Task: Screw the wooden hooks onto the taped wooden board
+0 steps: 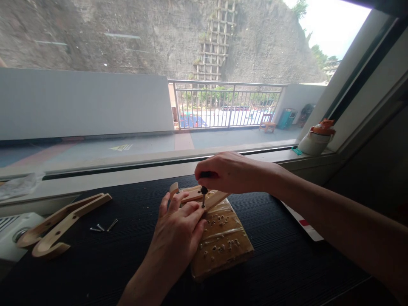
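Note:
My right hand [236, 172] is closed around the black handle of a screwdriver [204, 192]. Its shaft points down to a screw head or hole in a pale wooden hook piece [217, 199]. My left hand [177, 229] presses that piece down with its fingers laid across it, close to the screwdriver tip. Under both lies a tape-wrapped brown block [223, 240] with many small holes. Another wooden piece [191, 194] lies on the block's far side, partly behind my left fingers. How far the screw has entered is too small to tell.
Two curved wooden hooks [60, 231] lie on the black table [127, 259] at left, near several loose screws [101, 226]. A white device [19, 233] stands at the left edge. A red-marked white card [304, 223] lies under my right forearm. A pot with an orange figure [318, 138] is on the sill.

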Demonstrator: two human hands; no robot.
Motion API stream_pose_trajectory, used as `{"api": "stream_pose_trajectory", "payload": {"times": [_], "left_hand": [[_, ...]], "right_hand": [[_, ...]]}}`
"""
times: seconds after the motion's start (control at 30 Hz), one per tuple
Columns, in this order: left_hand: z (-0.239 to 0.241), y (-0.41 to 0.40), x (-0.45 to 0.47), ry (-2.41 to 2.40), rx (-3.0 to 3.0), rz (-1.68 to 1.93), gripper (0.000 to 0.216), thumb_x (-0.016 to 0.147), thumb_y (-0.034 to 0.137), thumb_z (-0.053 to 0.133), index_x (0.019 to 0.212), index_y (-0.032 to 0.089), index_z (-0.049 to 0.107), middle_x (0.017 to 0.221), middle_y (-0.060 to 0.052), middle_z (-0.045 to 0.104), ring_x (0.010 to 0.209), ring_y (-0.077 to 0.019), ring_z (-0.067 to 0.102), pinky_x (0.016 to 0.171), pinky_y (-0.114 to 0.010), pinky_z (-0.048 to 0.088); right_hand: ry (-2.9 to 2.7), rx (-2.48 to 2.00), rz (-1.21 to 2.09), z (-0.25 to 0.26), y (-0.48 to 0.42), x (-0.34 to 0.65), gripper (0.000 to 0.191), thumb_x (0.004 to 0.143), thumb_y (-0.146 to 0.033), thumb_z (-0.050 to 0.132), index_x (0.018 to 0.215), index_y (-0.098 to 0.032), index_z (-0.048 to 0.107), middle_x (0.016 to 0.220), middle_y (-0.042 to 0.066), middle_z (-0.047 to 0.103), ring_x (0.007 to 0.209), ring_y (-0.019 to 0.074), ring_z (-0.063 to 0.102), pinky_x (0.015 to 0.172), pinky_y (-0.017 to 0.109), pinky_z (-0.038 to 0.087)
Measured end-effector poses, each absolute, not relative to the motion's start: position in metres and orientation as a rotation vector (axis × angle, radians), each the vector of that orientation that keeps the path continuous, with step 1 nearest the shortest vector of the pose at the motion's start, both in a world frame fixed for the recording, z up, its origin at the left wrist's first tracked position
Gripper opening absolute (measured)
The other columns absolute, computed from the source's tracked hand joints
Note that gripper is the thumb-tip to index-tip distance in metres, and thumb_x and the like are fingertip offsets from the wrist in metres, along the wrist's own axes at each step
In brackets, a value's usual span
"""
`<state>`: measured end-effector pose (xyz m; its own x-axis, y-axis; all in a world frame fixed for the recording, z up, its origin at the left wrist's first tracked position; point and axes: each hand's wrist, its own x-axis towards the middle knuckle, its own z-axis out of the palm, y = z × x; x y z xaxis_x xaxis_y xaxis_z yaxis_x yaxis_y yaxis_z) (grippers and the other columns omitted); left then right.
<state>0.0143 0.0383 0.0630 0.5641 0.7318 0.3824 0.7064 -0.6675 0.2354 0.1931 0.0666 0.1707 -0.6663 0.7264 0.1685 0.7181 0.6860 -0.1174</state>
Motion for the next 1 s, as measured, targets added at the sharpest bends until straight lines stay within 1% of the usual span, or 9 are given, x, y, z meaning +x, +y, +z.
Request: {"api": "stream_pose_trajectory", "payload": {"times": [0.1,0.33,0.43,0.57,0.67,0.8,0.9,1.0], "left_hand": [[0.0631,0.0384,0.0146,1.260,2.721,0.716,0.024,0.084,0.025,0.051,0.101,0.026,0.067,0.107,0.002,0.067,0.120,-0.0283,0.039,0.108,-0.054,0.015],[0.0623,0.0387,0.0151,1.240,2.739,0.734,0.025,0.084,0.024,0.050,0.103,0.024,0.067,0.105,0.001,0.067,0.120,-0.0281,0.038,0.107,-0.053,0.019],[0.0619,0.0387,0.0151,1.240,2.742,0.737,0.025,0.084,0.024,0.049,0.102,0.023,0.067,0.105,0.000,0.067,0.119,-0.0279,0.038,0.107,-0.053,0.019],[0.0618,0.0392,0.0151,1.245,2.729,0.723,0.024,0.084,0.025,0.050,0.101,0.024,0.067,0.106,0.001,0.067,0.119,-0.0284,0.038,0.107,-0.053,0.019],[0.0622,0.0393,0.0150,1.247,2.723,0.726,0.025,0.084,0.025,0.050,0.101,0.024,0.067,0.106,0.001,0.067,0.119,-0.0281,0.039,0.107,-0.053,0.019],[0.0632,0.0386,0.0153,1.239,2.730,0.725,0.025,0.084,0.024,0.049,0.101,0.024,0.067,0.105,0.000,0.067,0.119,-0.0283,0.038,0.107,-0.053,0.019],[0.0640,0.0379,0.0154,1.239,2.727,0.728,0.025,0.084,0.024,0.049,0.102,0.023,0.067,0.106,0.000,0.066,0.119,-0.0285,0.038,0.107,-0.053,0.019],[0.0638,0.0380,0.0146,1.237,2.725,0.728,0.025,0.084,0.024,0.049,0.102,0.024,0.067,0.106,0.000,0.067,0.119,-0.0288,0.038,0.106,-0.054,0.020]], "right_hand": [[-2.662,-1.211,0.053,0.1671,0.0691,0.1930,0.024,0.084,-0.029,0.043,0.080,-0.018,0.063,0.064,0.000,0.058,0.054,0.0081,0.038,0.054,0.022,0.025],[-2.611,-1.330,-0.031,0.1667,0.0664,0.1918,0.027,0.085,-0.035,0.044,0.087,-0.017,0.064,0.067,0.002,0.059,0.055,0.0091,0.041,0.053,0.023,0.025],[-2.655,-1.286,-0.026,0.1695,0.0645,0.1911,0.024,0.084,-0.032,0.045,0.090,-0.019,0.064,0.068,0.001,0.060,0.055,0.0091,0.042,0.054,0.023,0.026],[-2.673,-1.209,0.030,0.1688,0.0669,0.1902,0.022,0.085,-0.028,0.041,0.085,-0.018,0.062,0.070,0.001,0.060,0.057,0.0090,0.043,0.056,0.022,0.027],[-2.643,-1.236,0.031,0.1655,0.0703,0.1889,0.023,0.085,-0.030,0.042,0.085,-0.018,0.062,0.071,0.002,0.061,0.059,0.0095,0.044,0.056,0.022,0.027],[-2.567,-1.336,-0.003,0.1630,0.0716,0.1877,0.026,0.085,-0.035,0.044,0.086,-0.017,0.062,0.068,0.002,0.060,0.055,0.0094,0.042,0.053,0.023,0.025],[-2.586,-1.352,-0.061,0.1658,0.0699,0.1883,0.027,0.084,-0.038,0.044,0.082,-0.018,0.063,0.064,0.001,0.058,0.053,0.0091,0.040,0.052,0.023,0.024],[-2.635,-1.299,-0.056,0.1704,0.0684,0.1889,0.025,0.084,-0.036,0.045,0.082,-0.019,0.063,0.065,0.001,0.059,0.054,0.0091,0.040,0.054,0.023,0.025]]}}
